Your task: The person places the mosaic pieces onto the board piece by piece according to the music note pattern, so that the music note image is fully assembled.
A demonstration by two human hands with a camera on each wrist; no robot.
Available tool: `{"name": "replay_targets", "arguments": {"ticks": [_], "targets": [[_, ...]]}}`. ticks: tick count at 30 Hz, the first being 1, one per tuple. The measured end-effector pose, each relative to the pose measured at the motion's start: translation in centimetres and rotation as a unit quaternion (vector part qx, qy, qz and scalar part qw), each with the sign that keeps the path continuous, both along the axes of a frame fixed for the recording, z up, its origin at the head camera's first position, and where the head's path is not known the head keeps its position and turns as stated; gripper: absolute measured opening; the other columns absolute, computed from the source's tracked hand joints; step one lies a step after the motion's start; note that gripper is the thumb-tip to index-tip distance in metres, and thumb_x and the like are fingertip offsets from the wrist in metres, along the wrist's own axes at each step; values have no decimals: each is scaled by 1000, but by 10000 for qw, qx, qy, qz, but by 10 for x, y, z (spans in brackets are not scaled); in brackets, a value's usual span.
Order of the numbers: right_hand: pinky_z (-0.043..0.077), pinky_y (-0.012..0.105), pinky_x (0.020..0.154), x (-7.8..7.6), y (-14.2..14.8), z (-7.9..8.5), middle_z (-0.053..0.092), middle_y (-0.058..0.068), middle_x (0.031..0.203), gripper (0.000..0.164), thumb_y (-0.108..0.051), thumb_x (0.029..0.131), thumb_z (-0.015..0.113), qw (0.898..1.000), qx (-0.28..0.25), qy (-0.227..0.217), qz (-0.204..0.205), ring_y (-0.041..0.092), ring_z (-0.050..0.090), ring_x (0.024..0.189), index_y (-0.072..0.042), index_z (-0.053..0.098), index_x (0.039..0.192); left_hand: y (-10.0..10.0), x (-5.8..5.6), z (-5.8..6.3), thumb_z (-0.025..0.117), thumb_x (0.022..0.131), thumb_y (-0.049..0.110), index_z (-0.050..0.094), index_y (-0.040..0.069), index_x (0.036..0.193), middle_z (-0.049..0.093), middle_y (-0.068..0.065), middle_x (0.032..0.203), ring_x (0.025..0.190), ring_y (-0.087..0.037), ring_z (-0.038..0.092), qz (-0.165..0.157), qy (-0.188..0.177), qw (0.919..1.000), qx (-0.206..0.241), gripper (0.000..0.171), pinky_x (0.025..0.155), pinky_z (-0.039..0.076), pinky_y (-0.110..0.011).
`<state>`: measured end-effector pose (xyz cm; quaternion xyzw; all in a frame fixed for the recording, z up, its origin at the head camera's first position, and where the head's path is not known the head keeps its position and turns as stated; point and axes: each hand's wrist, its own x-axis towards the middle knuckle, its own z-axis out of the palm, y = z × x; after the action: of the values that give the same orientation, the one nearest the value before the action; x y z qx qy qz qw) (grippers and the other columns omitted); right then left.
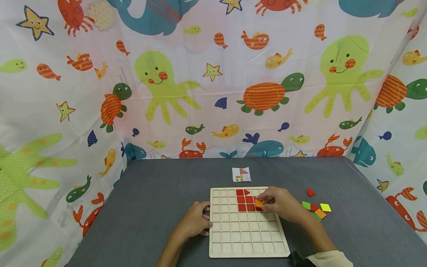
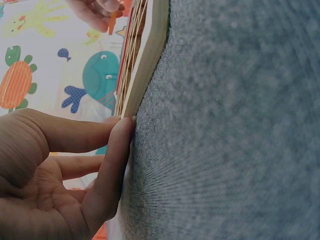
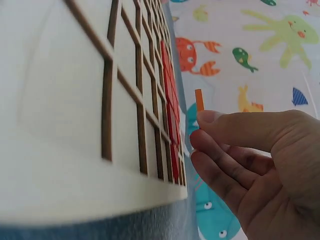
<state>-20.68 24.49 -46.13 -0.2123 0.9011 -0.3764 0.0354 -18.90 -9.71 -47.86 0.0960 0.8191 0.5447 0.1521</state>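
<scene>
A wooden grid board (image 1: 247, 237) lies on the grey table. My left hand (image 1: 195, 218) pinches its left edge between thumb and finger, as the left wrist view shows at the board's rim (image 2: 155, 40). Several red square tiles (image 1: 241, 199) and a small red triangle tile (image 1: 247, 192) sit in the board's upper cells. Over the right end of these red tiles, my right hand (image 1: 281, 202) pinches an orange square tile (image 1: 258, 203). In the right wrist view this orange tile (image 3: 199, 100) is edge-on, held upright between thumb and fingertips, apart from the board.
Behind the board lies a small card (image 1: 241, 174) with a coloured grid picture. To the right are loose tiles: a red one (image 1: 310, 192), a yellow one (image 1: 325, 207), an orange one (image 1: 320, 213) and some green ones (image 1: 305, 205). A sea-animal curtain (image 1: 207, 111) hangs around the table.
</scene>
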Motion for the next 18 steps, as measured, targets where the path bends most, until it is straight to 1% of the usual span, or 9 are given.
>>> {"name": "replay_targets", "arguments": {"ticks": [4, 10, 18], "targets": [[61, 23, 79, 1, -8, 0, 72, 2, 109, 28, -8, 93, 80, 9998, -63, -108, 122, 10, 67, 91, -3, 77, 120, 0, -1, 0, 73, 83, -16, 48, -11, 151, 51, -19, 126, 97, -26, 58, -15, -3, 10000, -19, 73, 55, 66, -36], [60, 23, 80, 3, -19, 0, 72, -2, 105, 26, -9, 92, 82, 9995, -43, -81, 291, 7, 65, 90, -6, 78, 117, 0, -1, 0, 73, 83, -16, 47, -11, 151, 52, -19, 126, 97, -26, 58, -37, -42, 10000, -9, 73, 55, 66, -37], [60, 23, 81, 5, -33, -1, 70, 0, 105, 29, -14, 92, 83, 9984, 15, -154, 548, 8, 64, 90, -4, 77, 119, -1, -1, 0, 73, 82, -16, 48, -11, 151, 52, -19, 125, 96, -25, 58, -36, -48, 10000, 16, 73, 55, 66, -37]]}}
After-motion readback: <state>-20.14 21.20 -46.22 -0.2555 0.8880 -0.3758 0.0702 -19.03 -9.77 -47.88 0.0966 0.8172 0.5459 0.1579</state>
